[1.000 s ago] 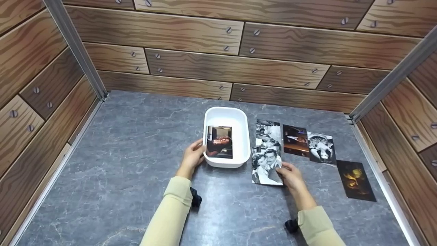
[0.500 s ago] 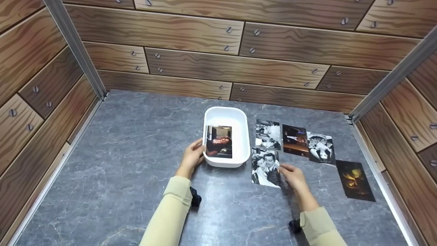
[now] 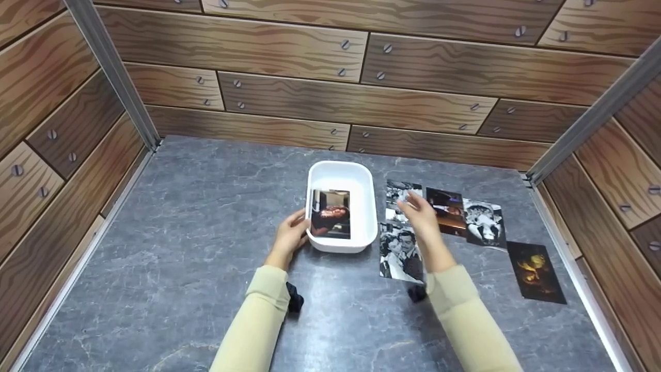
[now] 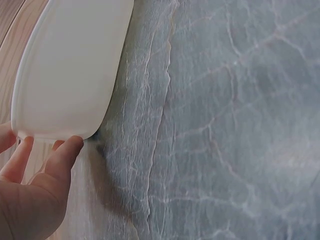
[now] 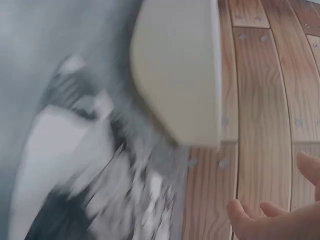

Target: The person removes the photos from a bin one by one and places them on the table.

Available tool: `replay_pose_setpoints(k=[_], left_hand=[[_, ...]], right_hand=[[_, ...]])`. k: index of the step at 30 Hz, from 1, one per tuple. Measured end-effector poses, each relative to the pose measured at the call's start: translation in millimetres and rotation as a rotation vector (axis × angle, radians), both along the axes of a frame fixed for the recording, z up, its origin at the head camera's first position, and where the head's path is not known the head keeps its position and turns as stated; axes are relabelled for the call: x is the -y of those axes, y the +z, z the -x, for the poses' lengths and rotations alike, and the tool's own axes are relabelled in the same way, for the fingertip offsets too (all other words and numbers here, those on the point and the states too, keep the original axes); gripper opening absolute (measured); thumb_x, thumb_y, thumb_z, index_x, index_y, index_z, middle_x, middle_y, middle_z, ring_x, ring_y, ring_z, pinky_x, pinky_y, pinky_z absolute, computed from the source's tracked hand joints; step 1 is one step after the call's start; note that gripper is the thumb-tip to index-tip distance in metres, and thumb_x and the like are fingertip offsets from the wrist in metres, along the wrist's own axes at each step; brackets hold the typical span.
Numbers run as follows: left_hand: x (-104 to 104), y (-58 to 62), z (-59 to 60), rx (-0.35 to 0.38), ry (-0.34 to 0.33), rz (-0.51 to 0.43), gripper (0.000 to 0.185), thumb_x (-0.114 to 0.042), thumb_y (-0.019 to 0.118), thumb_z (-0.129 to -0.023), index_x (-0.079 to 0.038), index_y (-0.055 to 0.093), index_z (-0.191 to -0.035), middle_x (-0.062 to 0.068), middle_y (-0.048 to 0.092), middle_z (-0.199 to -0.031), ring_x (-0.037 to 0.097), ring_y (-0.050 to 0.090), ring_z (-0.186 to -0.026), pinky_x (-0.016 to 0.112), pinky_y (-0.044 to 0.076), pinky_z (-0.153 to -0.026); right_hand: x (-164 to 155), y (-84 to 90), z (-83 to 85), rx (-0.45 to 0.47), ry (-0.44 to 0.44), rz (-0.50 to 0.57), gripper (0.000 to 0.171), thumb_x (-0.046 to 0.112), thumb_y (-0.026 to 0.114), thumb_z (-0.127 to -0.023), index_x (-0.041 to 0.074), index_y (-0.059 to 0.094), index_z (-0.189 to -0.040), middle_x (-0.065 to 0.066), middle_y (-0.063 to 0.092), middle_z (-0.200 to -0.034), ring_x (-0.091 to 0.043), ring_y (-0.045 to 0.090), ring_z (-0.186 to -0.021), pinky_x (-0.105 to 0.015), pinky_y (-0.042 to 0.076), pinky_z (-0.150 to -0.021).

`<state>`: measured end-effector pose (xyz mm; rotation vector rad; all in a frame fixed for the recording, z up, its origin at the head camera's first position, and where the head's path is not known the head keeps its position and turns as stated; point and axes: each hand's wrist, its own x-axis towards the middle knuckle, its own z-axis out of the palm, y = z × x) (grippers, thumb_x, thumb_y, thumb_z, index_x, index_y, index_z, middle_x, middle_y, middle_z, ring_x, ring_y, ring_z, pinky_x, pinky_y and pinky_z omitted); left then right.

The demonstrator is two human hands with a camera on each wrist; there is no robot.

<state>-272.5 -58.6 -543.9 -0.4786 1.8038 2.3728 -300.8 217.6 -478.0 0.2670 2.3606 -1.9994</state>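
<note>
In the head view, my left hand (image 3: pixel 288 240) touches the near left corner of a white plastic tub (image 3: pixel 343 246). Its spread fingertips rest against the tub's outer wall (image 4: pixel 75 75) in the left wrist view. Inside the tub lies a dark colour photo (image 3: pixel 331 217). My right hand (image 3: pixel 424 222) is over a black-and-white photo (image 3: pixel 396 187) to the tub's right, partly covering it, with loosely bent fingers and nothing held. Just nearer lies a black-and-white photo of a couple (image 3: pixel 398 253). The right wrist view is blurred, with fingers (image 5: pixel 265 220) at its lower right.
Right of these lie a dark orange-toned photo (image 3: pixel 452 209), another black-and-white photo (image 3: pixel 484 222) beside it, and a dark photo with yellow shapes (image 3: pixel 537 271). A grey marbled tabletop (image 3: pixel 206 206) runs to wood-patterned walls (image 3: pixel 284 98) at the back and sides.
My right hand has let go of the couple photo, which shifted slightly nearer and now lies flat, and has moved up and forward over the photo behind it. My left hand has stayed put.
</note>
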Motion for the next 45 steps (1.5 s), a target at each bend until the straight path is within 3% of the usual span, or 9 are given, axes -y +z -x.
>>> replay_pose_setpoints(k=[16,19,23,25,31,32,33,39,45], left_hand=[[-1,0.6,1.4,-0.006,-0.016,-0.006,0.045,-0.004,0.051,-0.097,-0.001,0.045,-0.142,0.027,0.048,-0.140,0.037,0.054,-0.122,0.040,0.052,-0.099],[-1,0.6,1.5,-0.004,-0.017,-0.014,0.045,-0.004,0.052,-0.097,0.000,0.045,-0.142,0.027,0.047,-0.141,0.036,0.054,-0.122,0.040,0.052,-0.099],[-1,5.4,-0.4,-0.002,-0.018,-0.025,0.045,-0.004,0.052,-0.097,0.001,0.045,-0.142,0.028,0.046,-0.142,0.036,0.054,-0.123,0.042,0.050,-0.101],[-1,5.5,-0.2,-0.010,-0.019,-0.023,0.045,-0.004,0.052,-0.097,0.001,0.045,-0.142,0.028,0.046,-0.142,0.036,0.054,-0.123,0.042,0.050,-0.102],[0,2.5,0.6,-0.014,-0.013,-0.003,0.045,-0.004,0.052,-0.097,0.001,0.045,-0.141,0.028,0.048,-0.140,0.036,0.056,-0.120,0.040,0.052,-0.099],[0,2.8,0.4,-0.009,-0.010,0.003,0.045,-0.004,0.052,-0.097,0.000,0.045,-0.141,0.028,0.048,-0.140,0.035,0.056,-0.120,0.040,0.052,-0.098],[1,2.8,0.4,-0.007,-0.008,0.006,0.045,-0.004,0.052,-0.097,0.000,0.046,-0.141,0.028,0.049,-0.139,0.035,0.056,-0.119,0.039,0.053,-0.098],[1,1.9,0.2,0.006,0.004,0.024,0.044,-0.005,0.053,-0.097,-0.001,0.048,-0.140,0.027,0.051,-0.135,0.032,0.057,-0.115,0.032,0.056,-0.090],[1,1.6,-0.4,0.013,0.009,0.019,0.044,-0.006,0.054,-0.097,-0.001,0.047,-0.141,0.027,0.051,-0.136,0.032,0.058,-0.115,0.035,0.055,-0.093]], right_hand=[[104,-27.8,20.6,0.150,0.096,0.012,0.075,0.015,0.069,-0.088,-0.005,0.028,-0.148,-0.029,0.032,-0.151,-0.038,0.031,-0.141,-0.043,0.027,-0.119],[107,-57.2,33.5,0.127,0.092,0.001,0.078,0.020,0.075,-0.084,-0.004,0.034,-0.146,-0.028,0.038,-0.147,-0.034,0.038,-0.137,-0.038,0.033,-0.116],[100,-134.7,80.3,0.142,0.065,-0.007,0.106,0.037,0.088,-0.066,-0.001,0.033,-0.147,-0.023,0.040,-0.148,-0.030,0.040,-0.135,-0.035,0.034,-0.114],[100,-149.8,91.0,0.186,0.059,-0.001,0.110,0.035,0.088,-0.066,-0.001,0.027,-0.150,-0.022,0.035,-0.152,-0.030,0.035,-0.139,-0.038,0.029,-0.118],[106,-156.2,91.5,0.143,0.032,-0.019,0.065,0.027,0.089,-0.066,-0.002,0.059,-0.116,-0.010,0.068,-0.105,-0.018,0.061,-0.095,-0.025,0.050,-0.087],[109,-143.8,83.7,0.154,0.021,-0.034,0.062,0.027,0.090,-0.064,-0.001,0.061,-0.112,-0.009,0.068,-0.100,-0.017,0.061,-0.091,-0.025,0.051,-0.085],[111,-143.1,84.8,0.181,0.007,-0.061,0.060,0.027,0.089,-0.066,-0.001,0.061,-0.111,-0.009,0.068,-0.101,-0.018,0.061,-0.092,-0.025,0.051,-0.085],[131,-57.9,36.9,0.317,-0.045,-0.262,0.060,0.023,0.080,-0.076,-0.004,0.058,-0.125,-0.019,0.059,-0.127,-0.030,0.049,-0.117,-0.037,0.038,-0.109],[131,-72.0,44.3,0.268,-0.078,-0.291,0.047,0.019,0.079,-0.073,0.001,0.066,-0.114,-0.017,0.062,-0.118,-0.032,0.046,-0.115,-0.039,0.033,-0.108]])
